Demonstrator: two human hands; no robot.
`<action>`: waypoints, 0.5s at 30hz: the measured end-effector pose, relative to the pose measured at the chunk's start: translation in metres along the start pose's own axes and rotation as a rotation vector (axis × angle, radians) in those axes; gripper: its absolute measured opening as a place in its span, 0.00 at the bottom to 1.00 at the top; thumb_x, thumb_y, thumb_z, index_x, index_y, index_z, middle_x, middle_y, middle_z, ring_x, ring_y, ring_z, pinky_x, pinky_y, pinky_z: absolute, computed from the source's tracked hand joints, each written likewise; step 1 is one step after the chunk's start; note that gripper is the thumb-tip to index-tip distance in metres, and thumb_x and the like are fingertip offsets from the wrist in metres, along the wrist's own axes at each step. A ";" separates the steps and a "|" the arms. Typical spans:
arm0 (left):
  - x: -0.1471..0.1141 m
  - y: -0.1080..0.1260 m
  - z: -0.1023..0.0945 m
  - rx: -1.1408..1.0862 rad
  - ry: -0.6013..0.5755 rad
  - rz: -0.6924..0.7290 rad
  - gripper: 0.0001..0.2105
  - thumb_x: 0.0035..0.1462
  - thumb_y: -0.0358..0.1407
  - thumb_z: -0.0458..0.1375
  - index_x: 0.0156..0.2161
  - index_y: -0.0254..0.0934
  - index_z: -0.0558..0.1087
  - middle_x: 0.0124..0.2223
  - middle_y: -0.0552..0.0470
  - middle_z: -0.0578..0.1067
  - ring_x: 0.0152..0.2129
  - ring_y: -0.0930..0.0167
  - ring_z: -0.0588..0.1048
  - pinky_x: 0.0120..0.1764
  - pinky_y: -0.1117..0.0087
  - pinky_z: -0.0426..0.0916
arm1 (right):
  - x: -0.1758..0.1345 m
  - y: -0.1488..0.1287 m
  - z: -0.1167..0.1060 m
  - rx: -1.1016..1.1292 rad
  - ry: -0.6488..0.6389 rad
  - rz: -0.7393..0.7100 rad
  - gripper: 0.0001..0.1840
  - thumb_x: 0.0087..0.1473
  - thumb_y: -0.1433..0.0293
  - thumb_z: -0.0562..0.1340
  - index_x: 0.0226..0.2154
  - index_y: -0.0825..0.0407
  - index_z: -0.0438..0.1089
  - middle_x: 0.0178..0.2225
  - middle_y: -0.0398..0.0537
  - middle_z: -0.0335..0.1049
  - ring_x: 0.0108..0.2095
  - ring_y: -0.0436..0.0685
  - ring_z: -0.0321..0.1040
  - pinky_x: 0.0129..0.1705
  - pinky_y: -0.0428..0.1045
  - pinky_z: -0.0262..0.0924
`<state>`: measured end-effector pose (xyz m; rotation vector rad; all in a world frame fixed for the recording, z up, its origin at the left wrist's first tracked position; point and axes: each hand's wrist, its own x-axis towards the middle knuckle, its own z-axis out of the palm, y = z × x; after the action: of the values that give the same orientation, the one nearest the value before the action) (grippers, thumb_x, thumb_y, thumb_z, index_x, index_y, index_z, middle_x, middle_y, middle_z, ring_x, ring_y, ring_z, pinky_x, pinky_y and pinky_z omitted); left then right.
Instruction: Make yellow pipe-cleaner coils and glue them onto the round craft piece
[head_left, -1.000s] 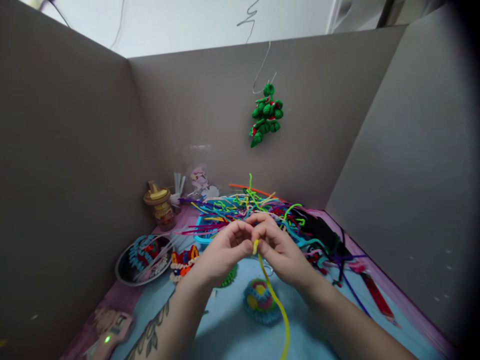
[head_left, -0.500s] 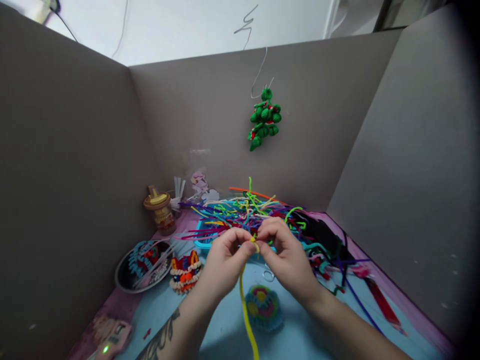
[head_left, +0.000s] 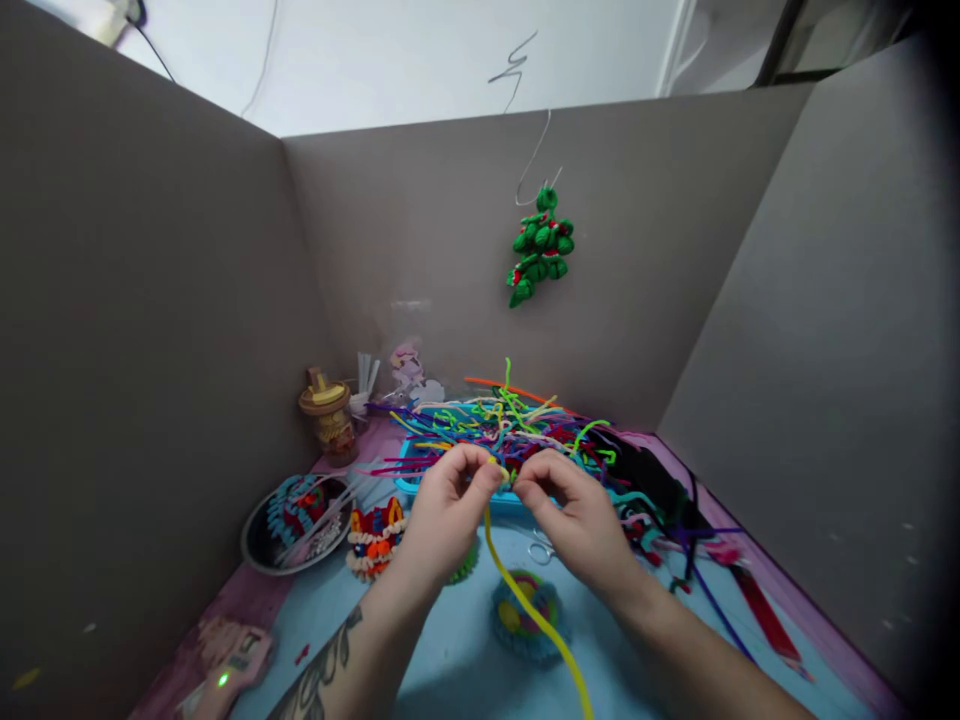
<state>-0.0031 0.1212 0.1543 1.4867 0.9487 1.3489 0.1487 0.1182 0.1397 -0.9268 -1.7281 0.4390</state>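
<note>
Pinching the long yellow fuzzy strand (head_left: 526, 602) near its curled tip with our left hand (head_left: 452, 505), we likely steady it; right hand (head_left: 579, 515) just beside, grip unclear.

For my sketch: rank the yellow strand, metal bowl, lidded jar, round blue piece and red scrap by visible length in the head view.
1. Yellow strand, partly out of frame
2. Metal bowl
3. Lidded jar and round blue piece: too alike to rank
4. Red scrap

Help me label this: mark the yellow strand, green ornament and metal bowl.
Yellow strand (head_left: 541, 622), head view: its trailing length.
Green ornament (head_left: 541, 238), head view: its middle.
Metal bowl (head_left: 259, 541), head view: left inner wall.
</note>
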 end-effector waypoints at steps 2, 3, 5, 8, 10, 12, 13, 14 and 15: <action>0.001 0.000 -0.002 0.006 -0.003 -0.010 0.09 0.55 0.39 0.56 0.30 0.35 0.66 0.27 0.56 0.67 0.26 0.75 0.66 0.31 0.75 0.62 | 0.005 0.008 -0.008 -0.078 0.008 -0.028 0.10 0.57 0.69 0.56 0.25 0.51 0.66 0.26 0.44 0.66 0.28 0.52 0.63 0.31 0.47 0.60; 0.002 0.000 -0.002 0.013 -0.014 -0.017 0.09 0.55 0.39 0.56 0.30 0.35 0.66 0.28 0.55 0.68 0.26 0.75 0.67 0.31 0.75 0.62 | 0.007 0.013 -0.012 -0.161 0.007 -0.042 0.10 0.58 0.69 0.55 0.27 0.51 0.68 0.28 0.47 0.69 0.32 0.54 0.65 0.35 0.49 0.61; 0.002 -0.001 -0.003 0.040 -0.041 -0.026 0.08 0.55 0.38 0.56 0.31 0.35 0.67 0.28 0.55 0.69 0.26 0.75 0.68 0.31 0.75 0.62 | 0.012 0.025 -0.020 -0.408 -0.001 -0.047 0.07 0.55 0.71 0.57 0.34 0.51 0.71 0.38 0.53 0.71 0.42 0.62 0.65 0.45 0.57 0.60; 0.001 -0.004 -0.001 0.093 -0.038 -0.018 0.05 0.53 0.35 0.58 0.34 0.36 0.68 0.27 0.56 0.70 0.25 0.75 0.68 0.29 0.76 0.61 | 0.015 0.031 -0.030 -0.631 0.000 -0.022 0.10 0.51 0.73 0.60 0.38 0.51 0.72 0.50 0.58 0.66 0.53 0.69 0.58 0.52 0.63 0.54; -0.001 -0.005 0.001 0.133 -0.014 0.015 0.05 0.52 0.34 0.59 0.35 0.36 0.68 0.28 0.57 0.70 0.25 0.75 0.68 0.29 0.76 0.61 | 0.013 0.023 -0.032 -0.545 -0.022 -0.046 0.05 0.53 0.72 0.59 0.31 0.51 0.71 0.48 0.56 0.68 0.52 0.65 0.59 0.52 0.60 0.55; -0.003 -0.005 0.003 0.182 -0.002 0.068 0.04 0.52 0.33 0.59 0.33 0.37 0.68 0.28 0.57 0.70 0.25 0.76 0.68 0.29 0.76 0.62 | 0.009 0.010 -0.032 -0.375 -0.054 -0.053 0.08 0.54 0.70 0.59 0.25 0.51 0.68 0.42 0.52 0.70 0.48 0.61 0.63 0.50 0.56 0.58; -0.005 -0.005 0.003 0.208 0.001 0.094 0.04 0.52 0.33 0.59 0.32 0.37 0.68 0.28 0.57 0.71 0.25 0.76 0.68 0.30 0.76 0.62 | 0.007 0.003 -0.031 -0.291 -0.081 -0.030 0.08 0.54 0.70 0.59 0.25 0.51 0.67 0.40 0.50 0.70 0.45 0.59 0.65 0.47 0.54 0.59; -0.006 -0.004 0.004 0.230 0.003 0.115 0.04 0.53 0.34 0.59 0.31 0.37 0.68 0.28 0.57 0.71 0.25 0.76 0.69 0.30 0.76 0.62 | 0.005 -0.002 -0.030 -0.211 -0.113 0.008 0.05 0.54 0.70 0.59 0.26 0.51 0.66 0.37 0.48 0.70 0.41 0.57 0.67 0.44 0.52 0.61; -0.007 -0.004 0.004 0.246 0.007 0.130 0.04 0.53 0.34 0.59 0.31 0.37 0.68 0.28 0.57 0.71 0.25 0.75 0.69 0.29 0.77 0.62 | 0.003 -0.007 -0.027 -0.138 -0.146 0.051 0.03 0.53 0.70 0.60 0.28 0.51 0.66 0.35 0.46 0.70 0.38 0.55 0.67 0.41 0.50 0.61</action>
<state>0.0005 0.1153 0.1487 1.7557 1.0692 1.3676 0.1710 0.1124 0.1560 -1.0619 -1.8888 0.4341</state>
